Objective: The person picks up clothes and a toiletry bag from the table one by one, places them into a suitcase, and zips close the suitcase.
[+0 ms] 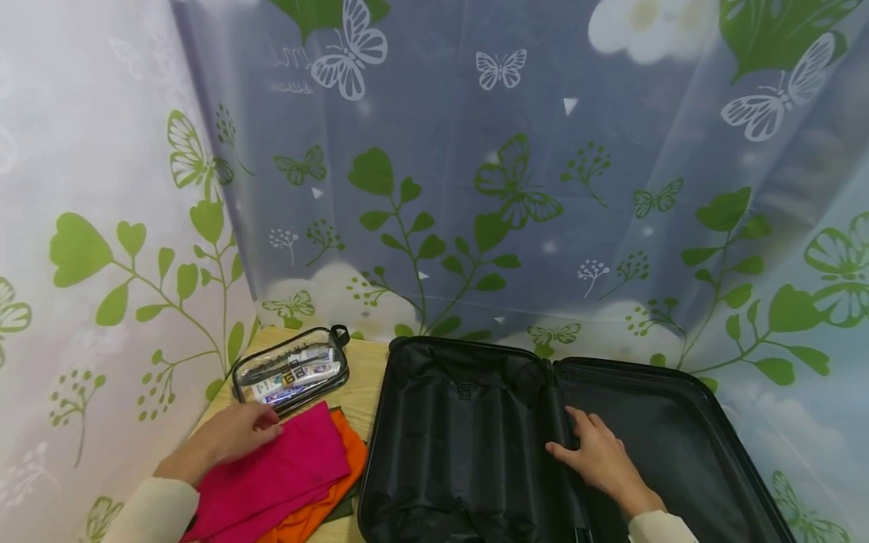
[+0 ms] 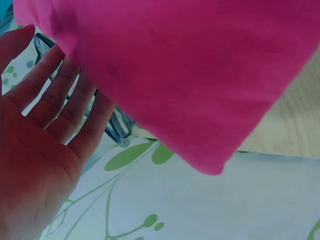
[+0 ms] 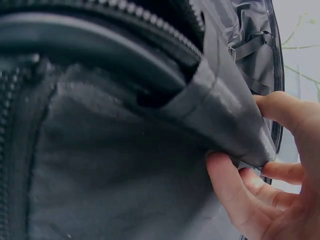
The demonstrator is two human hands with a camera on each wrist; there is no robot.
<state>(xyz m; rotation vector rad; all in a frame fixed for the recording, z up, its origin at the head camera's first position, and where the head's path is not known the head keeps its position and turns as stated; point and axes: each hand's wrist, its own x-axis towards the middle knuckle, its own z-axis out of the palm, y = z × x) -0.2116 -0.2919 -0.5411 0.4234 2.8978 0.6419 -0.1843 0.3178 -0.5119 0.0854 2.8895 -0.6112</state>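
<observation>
My left hand is at the upper left edge of a folded pink cloth, its fingers fairly straight. In the left wrist view the fingertips pass behind the edge of the pink cloth, and the thumb tip is beside its corner. The pink cloth lies on an orange cloth and a dark green one. An opened black suitcase is to the right. On the dark lining strip between its two halves rests my right hand, thumb and fingers spread along the fold.
A clear zip pouch with toothpaste-like tubes lies behind the cloths on the wooden table. The suitcase's right half lies opened out. Curtains printed with leaves and butterflies hang close at the back and sides.
</observation>
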